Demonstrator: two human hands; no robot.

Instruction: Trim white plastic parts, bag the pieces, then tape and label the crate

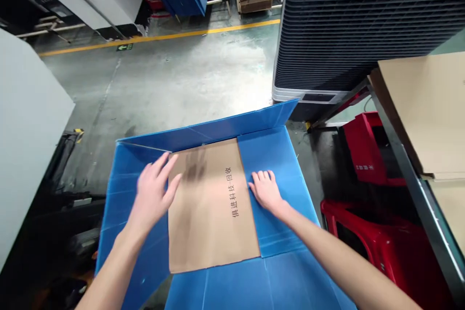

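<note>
In the head view a blue corrugated plastic box stands before me with its flaps spread. A flat brown cardboard sheet with printed black characters fills its opening. Over the sheet's left edge and the left flap is my left hand, empty, its fingers spread and a little blurred; whether it touches anything I cannot tell. My right hand rests palm down on the right flap, which lies over the sheet's right edge, with its fingers slightly bent and apart.
At the right are a stack of black ribbed trays, a bench bearing flat cardboard, a red bin and a red plastic stool. A white panel stands at the left. Beyond the box, a yellow line crosses the floor.
</note>
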